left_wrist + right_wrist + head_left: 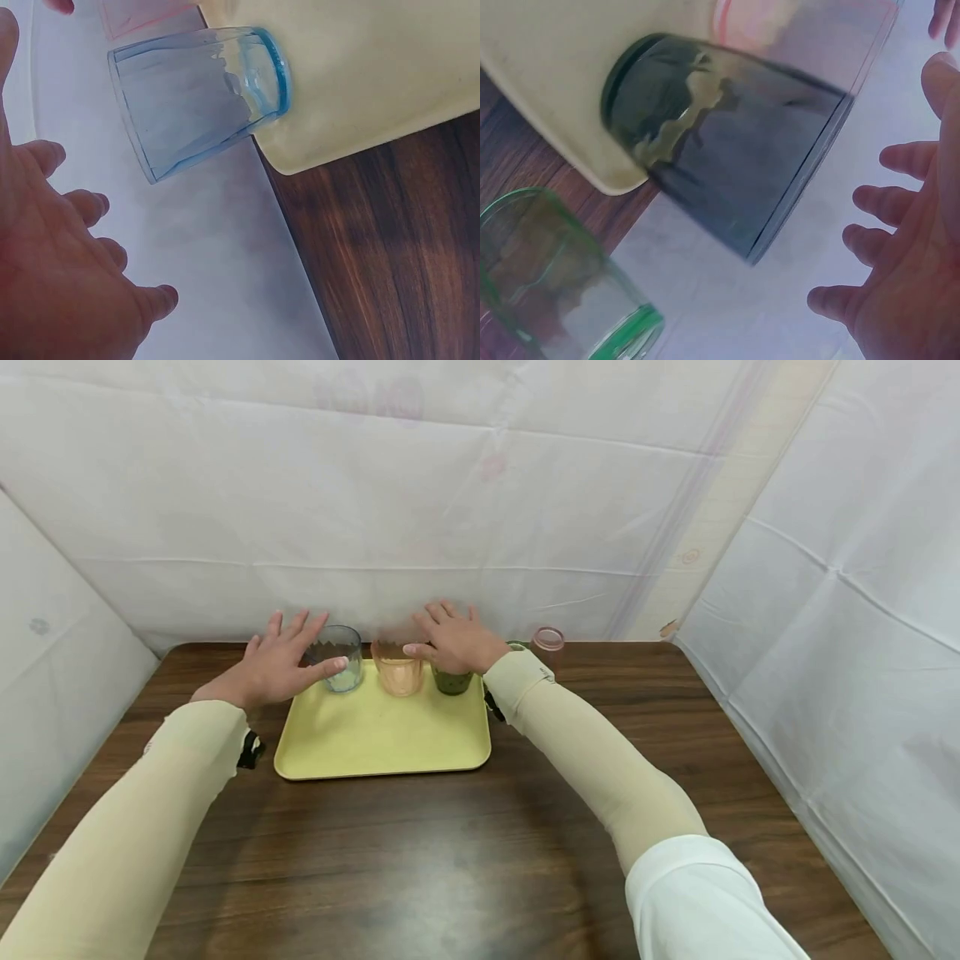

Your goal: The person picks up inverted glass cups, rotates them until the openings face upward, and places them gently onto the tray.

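A dark brown wooden table (450,852) fills the near ground, its grain running left to right, with a soft sheen near the front edge. White sheeting (465,502) hangs across the far side as a backdrop, creased in long horizontal folds and faintly printed with pale pink motifs. More white sheet closes in the left side (52,660) and the right side (847,635). The light is even and diffuse, shadows soft.
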